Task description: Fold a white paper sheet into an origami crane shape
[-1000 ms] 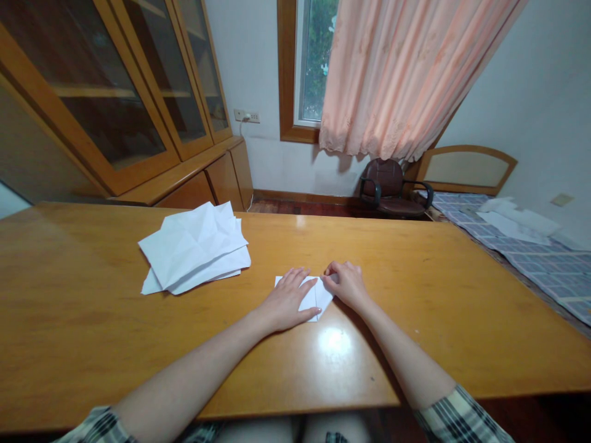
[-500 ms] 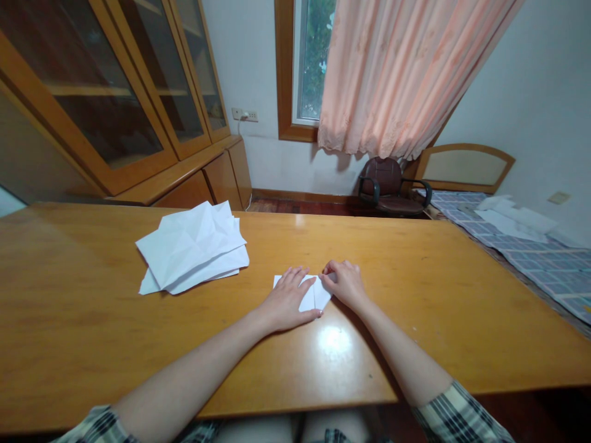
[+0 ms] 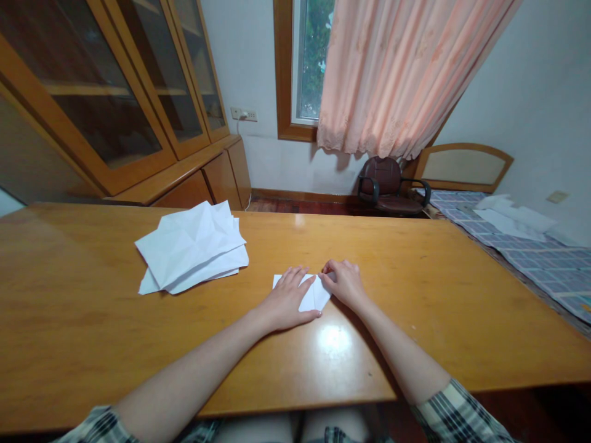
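A small folded sheet of white paper (image 3: 315,298) lies on the wooden table, with a crease line running down its right half. Across its left part rests my left hand (image 3: 285,301), laid flat with the fingers spread and the thumb along the near edge. My right hand (image 3: 347,284) pinches the paper's upper right corner between thumb and fingers. The fingertips partly hide that corner, and the left palm covers much of the paper.
Creased white sheets (image 3: 194,246) are stacked on the table (image 3: 92,344) to the left. Past the table stand a glass-door cabinet (image 3: 138,123), an office chair (image 3: 385,184) and a bed (image 3: 521,246) with paper on it.
Both hands and the folded paper stay practically in place. The view has shifted very slightly.
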{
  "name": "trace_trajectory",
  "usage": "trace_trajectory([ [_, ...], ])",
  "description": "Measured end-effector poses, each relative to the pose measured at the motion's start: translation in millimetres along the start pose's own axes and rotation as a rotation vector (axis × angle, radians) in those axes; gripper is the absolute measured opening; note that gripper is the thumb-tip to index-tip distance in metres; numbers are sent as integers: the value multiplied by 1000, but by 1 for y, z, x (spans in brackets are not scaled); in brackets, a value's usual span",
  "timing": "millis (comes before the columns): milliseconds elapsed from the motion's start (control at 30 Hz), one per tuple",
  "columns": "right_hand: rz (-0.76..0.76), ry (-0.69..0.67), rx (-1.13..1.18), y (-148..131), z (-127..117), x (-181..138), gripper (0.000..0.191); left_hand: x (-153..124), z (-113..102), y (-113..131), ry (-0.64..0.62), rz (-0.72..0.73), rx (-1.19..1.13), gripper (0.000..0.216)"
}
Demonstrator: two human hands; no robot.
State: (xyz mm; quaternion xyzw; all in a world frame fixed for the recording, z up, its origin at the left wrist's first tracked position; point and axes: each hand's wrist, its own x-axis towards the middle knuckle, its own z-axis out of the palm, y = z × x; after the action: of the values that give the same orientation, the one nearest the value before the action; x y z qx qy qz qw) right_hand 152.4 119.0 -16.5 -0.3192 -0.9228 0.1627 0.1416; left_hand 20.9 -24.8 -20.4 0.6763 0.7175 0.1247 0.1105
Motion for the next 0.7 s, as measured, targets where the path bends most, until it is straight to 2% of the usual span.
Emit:
trace_trajectory([
  [233, -44, 39, -51, 2, -1, -3, 21, -1, -2, 1, -20, -2, 15, 84],
  [333, -100, 36, -52, 8, -7, -9, 39, -2, 0, -1, -13, -3, 11, 83],
  [467, -193, -65, -84, 12, -14, -20, 72, -2, 5, -4, 10, 7, 10, 86],
  [567, -192, -161, -124, 12, -12, -25, 94, -1, 5, -4, 20, 9, 14, 87],
  [700, -155, -211, -150, 9, -7, -25, 108, -1, 4, -3, 14, 12, 11, 86],
])
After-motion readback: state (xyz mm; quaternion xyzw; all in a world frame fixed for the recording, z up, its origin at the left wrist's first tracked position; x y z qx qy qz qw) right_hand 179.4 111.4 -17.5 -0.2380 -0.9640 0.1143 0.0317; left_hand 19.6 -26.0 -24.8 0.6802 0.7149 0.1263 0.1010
